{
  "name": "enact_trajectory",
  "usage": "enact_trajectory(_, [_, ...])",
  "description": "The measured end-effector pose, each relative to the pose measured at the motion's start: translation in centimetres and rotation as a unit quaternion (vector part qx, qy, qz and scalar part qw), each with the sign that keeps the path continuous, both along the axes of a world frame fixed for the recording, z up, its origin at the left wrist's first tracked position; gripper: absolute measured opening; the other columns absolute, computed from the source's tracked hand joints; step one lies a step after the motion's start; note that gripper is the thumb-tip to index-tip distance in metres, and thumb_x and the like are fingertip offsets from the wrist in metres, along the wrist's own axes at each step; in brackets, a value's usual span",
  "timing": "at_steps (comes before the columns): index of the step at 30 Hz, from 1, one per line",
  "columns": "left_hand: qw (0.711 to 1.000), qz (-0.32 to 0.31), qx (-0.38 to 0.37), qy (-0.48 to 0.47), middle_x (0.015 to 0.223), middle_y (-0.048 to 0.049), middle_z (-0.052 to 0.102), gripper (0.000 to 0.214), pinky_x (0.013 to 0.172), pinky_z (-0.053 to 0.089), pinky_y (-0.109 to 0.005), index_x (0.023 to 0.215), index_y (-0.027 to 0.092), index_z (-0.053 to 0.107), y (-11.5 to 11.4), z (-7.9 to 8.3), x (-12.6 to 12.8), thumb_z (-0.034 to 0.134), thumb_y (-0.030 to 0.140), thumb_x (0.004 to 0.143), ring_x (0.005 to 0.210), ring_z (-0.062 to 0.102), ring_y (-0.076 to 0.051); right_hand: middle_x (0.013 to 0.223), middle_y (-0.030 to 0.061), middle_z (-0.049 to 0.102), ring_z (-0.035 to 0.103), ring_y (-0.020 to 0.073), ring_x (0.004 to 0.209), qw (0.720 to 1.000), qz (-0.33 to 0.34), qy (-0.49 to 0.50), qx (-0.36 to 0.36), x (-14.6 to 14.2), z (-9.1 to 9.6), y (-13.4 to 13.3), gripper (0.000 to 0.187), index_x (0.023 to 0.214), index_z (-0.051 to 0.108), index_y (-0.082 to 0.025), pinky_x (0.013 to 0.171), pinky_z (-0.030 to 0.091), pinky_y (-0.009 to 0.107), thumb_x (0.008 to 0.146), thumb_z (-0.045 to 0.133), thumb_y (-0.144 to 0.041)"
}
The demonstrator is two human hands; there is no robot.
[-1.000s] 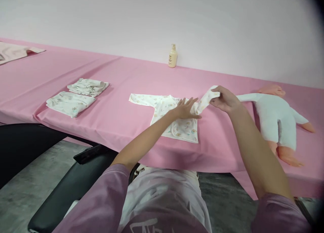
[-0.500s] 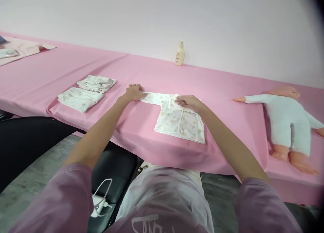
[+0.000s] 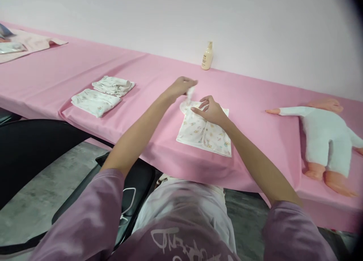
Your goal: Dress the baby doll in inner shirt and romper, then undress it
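A small white baby shirt (image 3: 193, 129) with a scattered print lies on the pink-covered table in front of me. My left hand (image 3: 183, 86) pinches the end of its left sleeve and holds it raised above the shirt's top edge; the lifted cloth is smeared by motion. Over the upper part of the shirt is my right hand (image 3: 210, 110), its thumb and fingers apart, resting on or just above the fabric. The right-hand sleeve does not show.
Two folded printed garments, a nearer one (image 3: 95, 102) and a farther one (image 3: 113, 86), lie to the left. A pump bottle (image 3: 207, 57) stands by the wall. On the right is a baby doll (image 3: 323, 134) in white. A black chair (image 3: 36, 147) stands at front left.
My left hand has lifted the sleeve end off the table and carried it rightward and up over the shirt. My right hand's fingers have spread and it stays near the neckline.
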State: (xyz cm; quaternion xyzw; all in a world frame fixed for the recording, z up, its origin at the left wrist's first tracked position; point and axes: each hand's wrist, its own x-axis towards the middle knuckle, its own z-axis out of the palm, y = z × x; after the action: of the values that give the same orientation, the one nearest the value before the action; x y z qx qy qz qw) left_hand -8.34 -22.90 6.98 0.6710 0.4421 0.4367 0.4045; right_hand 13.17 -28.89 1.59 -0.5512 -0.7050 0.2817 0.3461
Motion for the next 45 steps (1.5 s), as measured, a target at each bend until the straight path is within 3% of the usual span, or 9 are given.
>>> enact_trajectory(5, [0.985,-0.04,0.168,-0.002,0.131,-0.0141,0.08,0.037,0.102,0.061,-0.044,0.135,0.025,0.067,-3.8,-1.5,5.9,0.057,0.059,0.123,0.114,0.078,-0.027,0.097,0.0097,0.084,0.082,0.0324,0.099,0.993,-0.099,0.036,0.048,1.6,0.8,0.9,0.051,0.113,0.078,-0.022,0.099,0.066,0.046,0.108,0.071,-0.072])
enact_trajectory(10, [0.925,0.007,0.348,0.155,0.124,-0.0132,0.079,0.033,0.115,0.054,-0.05,0.119,0.023,0.068,-8.5,-5.4,6.2,0.048,0.049,0.125,0.117,0.071,-0.029,0.101,0.01,0.085,0.081,0.0295,0.096,0.987,-0.157,0.026,-0.004,7.2,0.4,0.8,0.032,0.101,0.079,-0.019,0.095,0.063,0.043,0.103,0.075,-0.05])
enact_trajectory(16, [0.912,-0.003,0.229,0.339,0.156,-0.0193,0.072,0.038,0.127,0.048,-0.056,0.144,0.018,0.07,-3.9,-7.6,4.2,0.048,0.038,0.121,0.147,0.062,-0.037,0.119,0.0115,0.086,0.078,0.028,0.104,0.991,-0.113,-0.041,-0.05,10.6,-2.0,-1.1,0.036,0.113,0.079,-0.02,0.095,0.06,0.04,0.093,0.085,-0.049])
enact_trajectory(21, [0.891,-0.066,0.124,0.432,0.188,-0.0149,0.049,0.057,0.138,0.039,-0.06,0.173,0.02,0.057,-2.7,-9.4,2.2,0.041,0.036,0.12,0.169,0.047,-0.038,0.095,0.0077,0.081,0.072,0.0251,0.092,0.982,-0.156,-0.097,-0.048,11.2,-3.5,-1.9,0.034,0.088,0.067,-0.024,0.097,0.057,0.041,0.102,0.071,-0.055])
enact_trajectory(25, [0.877,-0.046,0.163,0.45,0.182,-0.017,0.056,0.057,0.137,0.039,-0.059,0.169,0.017,0.062,-3.2,-9.6,2.5,0.043,0.026,0.116,0.163,0.052,-0.038,0.101,0.0083,0.083,0.075,0.0266,0.098,0.983,-0.172,-0.059,-0.038,11.6,-4.3,-1.8,0.027,0.1,0.068,-0.024,0.103,0.058,0.043,0.093,0.077,-0.049])
enact_trajectory(30, [0.861,-0.032,0.226,0.455,0.17,-0.0261,0.064,0.053,0.133,0.044,-0.058,0.157,0.007,0.07,-2.2,-8.7,5.6,0.05,0.017,0.109,0.159,0.057,-0.041,0.107,0.0116,0.082,0.076,0.0332,0.105,0.983,-0.17,-0.072,0.026,12.4,-5.7,-1.8,0.062,0.133,0.066,-0.021,0.109,0.061,0.052,0.085,0.08,-0.058])
enact_trajectory(35, [0.868,-0.068,0.237,0.431,0.184,-0.0198,0.054,0.059,0.146,0.032,-0.06,0.174,0.015,0.059,-1.9,-10.7,7.6,0.044,0.04,0.123,0.172,0.049,-0.038,0.159,0.0257,0.069,0.061,0.0425,0.151,0.951,-0.119,-0.22,0.182,12.9,-7.0,-1.3,0.083,0.167,0.055,-0.014,0.137,0.041,0.066,0.097,0.062,-0.058])
enact_trajectory(41, [0.864,-0.068,0.225,0.445,0.191,-0.019,0.044,0.066,0.151,0.022,-0.062,0.183,0.014,0.049,-2.0,-12.5,7.3,0.04,0.043,0.124,0.18,0.039,-0.039,0.193,0.0261,0.034,0.032,0.0438,0.179,0.941,-0.111,-0.318,0.017,12.6,-8.0,-1.4,0.084,0.184,0.036,-0.007,0.145,0.029,0.068,0.113,0.033,-0.052])
enact_trajectory(45, [0.865,-0.048,0.255,0.43,0.185,-0.0197,0.053,0.06,0.147,0.027,-0.061,0.175,0.015,0.059,-2.3,-11.6,7.5,0.044,0.04,0.123,0.171,0.05,-0.039,0.174,0.0323,0.054,0.045,0.0518,0.164,0.934,-0.159,-0.314,0.067,12.3,-7.2,-2.3,0.078,0.162,0.061,-0.007,0.134,0.04,0.073,0.107,0.051,-0.062])
